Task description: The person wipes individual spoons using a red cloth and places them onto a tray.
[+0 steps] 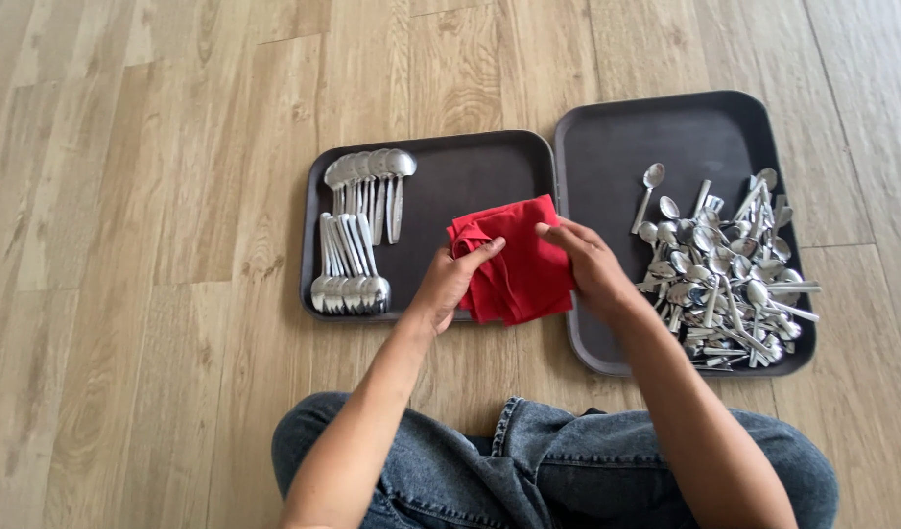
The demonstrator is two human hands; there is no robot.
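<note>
A red cloth point(517, 263) is bunched between both my hands, above the gap between two dark trays. My left hand point(450, 282) grips its left edge with the thumb on top. My right hand point(590, 263) holds the cloth's right side, fingers curled over it. Whether a spoon is wrapped inside the cloth is hidden. On the left tray point(470, 171) lie two neat rows of shiny metal spoons point(357, 230). The right tray point(617, 137) carries a loose heap of several spoons point(725, 274) just right of my right hand.
Both trays rest on a light wooden plank floor point(157, 196). My knees in blue jeans point(548, 470) are at the bottom of the view, close to the trays' near edges.
</note>
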